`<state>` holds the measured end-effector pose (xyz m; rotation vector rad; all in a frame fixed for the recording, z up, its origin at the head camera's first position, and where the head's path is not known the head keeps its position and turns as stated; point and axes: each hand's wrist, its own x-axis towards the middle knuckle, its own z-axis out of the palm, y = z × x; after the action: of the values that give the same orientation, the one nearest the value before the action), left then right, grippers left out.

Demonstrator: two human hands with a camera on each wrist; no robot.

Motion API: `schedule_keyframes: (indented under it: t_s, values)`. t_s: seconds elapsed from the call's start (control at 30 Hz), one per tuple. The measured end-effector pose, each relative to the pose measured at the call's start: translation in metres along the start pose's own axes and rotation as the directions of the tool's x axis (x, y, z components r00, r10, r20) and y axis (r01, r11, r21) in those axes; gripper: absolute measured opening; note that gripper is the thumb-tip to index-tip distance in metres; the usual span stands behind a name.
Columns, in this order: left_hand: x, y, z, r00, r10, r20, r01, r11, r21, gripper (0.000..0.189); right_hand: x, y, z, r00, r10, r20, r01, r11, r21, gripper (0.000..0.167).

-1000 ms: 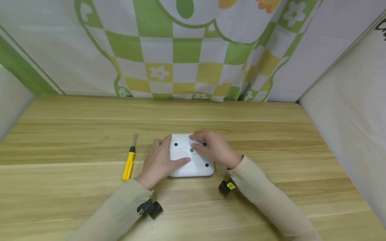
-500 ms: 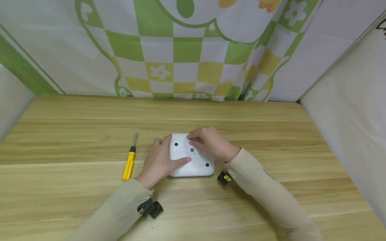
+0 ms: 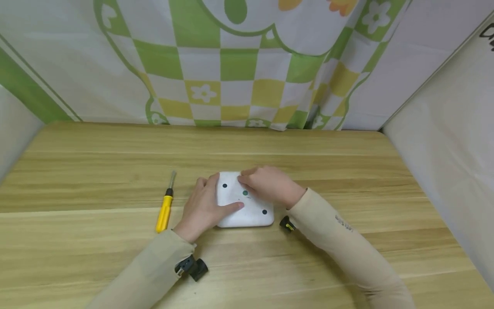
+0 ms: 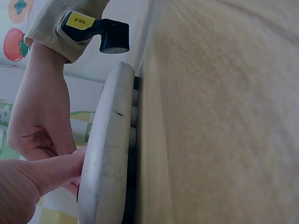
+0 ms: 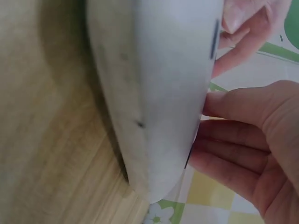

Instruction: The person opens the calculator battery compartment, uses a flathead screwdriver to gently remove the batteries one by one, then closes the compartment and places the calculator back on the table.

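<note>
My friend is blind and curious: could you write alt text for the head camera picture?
Two hands rest on a white square device with dark dots, lying on a wooden table: the left hand at its left edge with the thumb across the top, the right hand on its far right corner. A yellow-handled screwdriver lies to the left.

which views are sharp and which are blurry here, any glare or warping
Head view: sharp, evenly lit, no glare, soft shadows under the hands; the table edges bow from the wide lens. Left wrist view: the white box rim is fairly clear, the tabletop soft. Right wrist view: box and right hand too close, blurred.
</note>
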<state>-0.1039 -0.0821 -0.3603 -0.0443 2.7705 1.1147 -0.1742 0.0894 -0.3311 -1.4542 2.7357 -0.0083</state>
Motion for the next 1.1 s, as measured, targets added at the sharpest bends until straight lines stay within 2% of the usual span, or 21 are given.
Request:
schedule_keyframes:
  t_s: [0.2,0.33,0.43,0.5,0.6,0.7,0.77,0.93,1.1]
  values:
    - [0.0,0.0,0.0,1.0,-0.005,0.008,0.005,1.0,0.006,0.097,-0.001,-0.004,0.002,0.998,-0.054,0.009,0.055,0.986,-0.155,0.019]
    - [0.0,0.001,-0.001,1.0,-0.007,0.01,0.007,1.0,0.007,0.097,-0.002,-0.006,0.004,0.995,-0.1,-0.026,0.092,0.972,-0.215,0.012]
    - [0.0,0.001,0.0,1.0,-0.01,0.01,0.009,1.0,0.012,0.097,-0.003,-0.005,0.006,0.992,-0.122,-0.044,0.109,0.966,-0.236,0.012]
    - [0.0,0.001,0.0,1.0,-0.009,0.007,0.009,1.0,0.018,0.097,-0.003,-0.003,0.006,0.993,-0.108,-0.037,0.099,0.975,-0.2,0.017]
    - [0.0,0.001,0.0,1.0,-0.006,0.003,0.006,1.0,0.02,0.097,-0.005,0.003,0.005,0.998,-0.059,-0.029,0.057,0.997,-0.048,0.024]
    - [0.0,0.001,0.0,1.0,-0.007,0.004,0.007,1.0,0.019,0.097,-0.005,0.009,0.003,0.999,-0.028,-0.044,0.033,0.993,0.116,0.025]
    - [0.0,0.001,0.0,1.0,-0.01,0.007,0.01,1.0,0.018,0.097,-0.004,0.013,0.002,0.998,-0.038,-0.051,0.046,0.987,0.155,0.024]
    - [0.0,0.001,0.0,1.0,-0.012,0.007,0.012,1.0,0.018,0.096,-0.001,0.013,0.0,0.998,-0.044,-0.049,0.05,0.991,0.125,0.02]
    - [0.0,0.0,0.0,1.0,0.0,0.003,0.0,1.0,0.013,0.096,0.0,0.004,-0.001,0.999,-0.04,-0.016,0.04,0.999,-0.025,0.019]
